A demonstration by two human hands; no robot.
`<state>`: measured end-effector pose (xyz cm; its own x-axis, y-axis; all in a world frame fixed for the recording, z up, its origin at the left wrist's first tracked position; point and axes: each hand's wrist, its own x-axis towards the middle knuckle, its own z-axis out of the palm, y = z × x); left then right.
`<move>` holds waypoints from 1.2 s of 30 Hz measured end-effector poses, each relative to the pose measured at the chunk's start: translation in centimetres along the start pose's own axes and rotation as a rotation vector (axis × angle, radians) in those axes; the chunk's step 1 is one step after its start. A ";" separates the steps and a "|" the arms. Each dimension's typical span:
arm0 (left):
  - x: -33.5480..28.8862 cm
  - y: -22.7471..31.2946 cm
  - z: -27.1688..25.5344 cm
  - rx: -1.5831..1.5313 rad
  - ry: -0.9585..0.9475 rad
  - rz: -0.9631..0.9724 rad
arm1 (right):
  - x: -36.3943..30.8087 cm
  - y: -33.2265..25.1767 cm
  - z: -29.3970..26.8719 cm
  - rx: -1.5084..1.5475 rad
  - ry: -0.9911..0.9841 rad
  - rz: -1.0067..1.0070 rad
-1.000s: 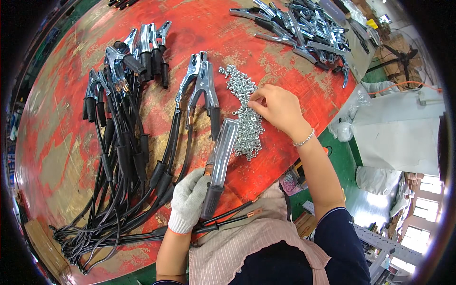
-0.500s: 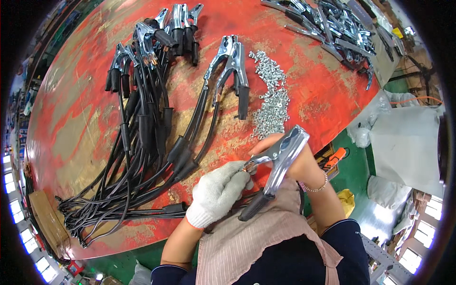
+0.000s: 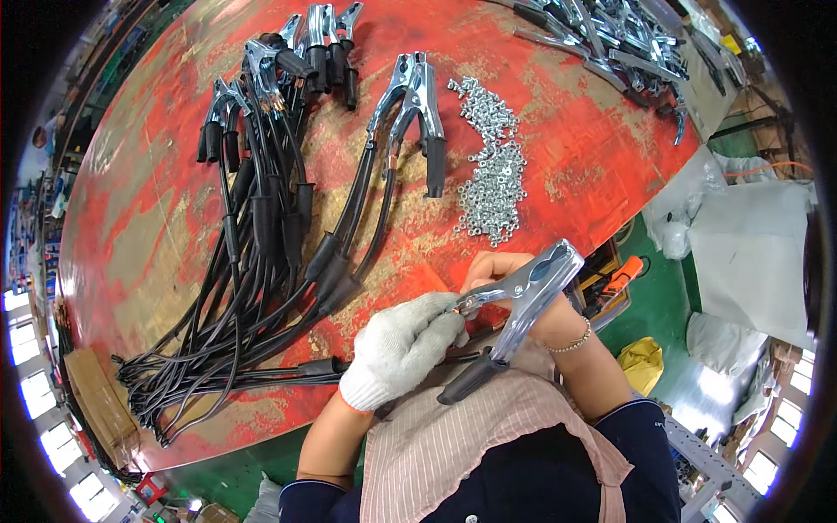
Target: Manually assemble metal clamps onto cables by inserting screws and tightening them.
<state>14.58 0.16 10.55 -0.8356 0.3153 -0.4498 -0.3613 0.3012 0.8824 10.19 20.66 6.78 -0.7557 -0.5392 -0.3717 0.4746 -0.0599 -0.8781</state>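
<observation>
A silver metal clamp (image 3: 521, 301) with a black handle grip is held over the near edge of the red table (image 3: 157, 209). My left hand (image 3: 401, 349), in a white knit glove, grips the clamp's lower arm and the cable end near it. Behind the clamp, my bare right hand (image 3: 501, 270) pinches its copper-coloured part with the fingertips. A pile of small silver nuts (image 3: 493, 179) lies on the table just beyond my hands.
Another clamp with a black cable (image 3: 410, 109) lies open on the table. A bundle of black cables with clamps (image 3: 261, 218) spreads to the left. Bare metal clamps (image 3: 610, 44) are heaped at the far right. White bags (image 3: 750, 253) lie on the green floor at right.
My right hand left the nut pile and came back to the clamp. Both hands brought the clamp closer to my body, off the table surface.
</observation>
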 end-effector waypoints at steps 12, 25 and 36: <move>1.1 -0.8 1.8 0.457 0.315 0.227 | -0.4 0.1 -3.5 -1.074 0.418 -0.542; 2.6 -3.5 0.7 -0.686 0.236 -0.084 | 2.7 1.0 -2.2 -1.351 0.450 -0.749; 2.5 -3.5 0.3 -0.468 0.169 -0.143 | 3.7 -1.8 -2.7 -1.597 0.211 -0.714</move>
<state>13.84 0.16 6.32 -0.8056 0.1392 -0.5759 -0.5908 -0.1164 0.7984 5.35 21.03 6.15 -0.7010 -0.6614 0.2667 -0.7128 0.6616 -0.2330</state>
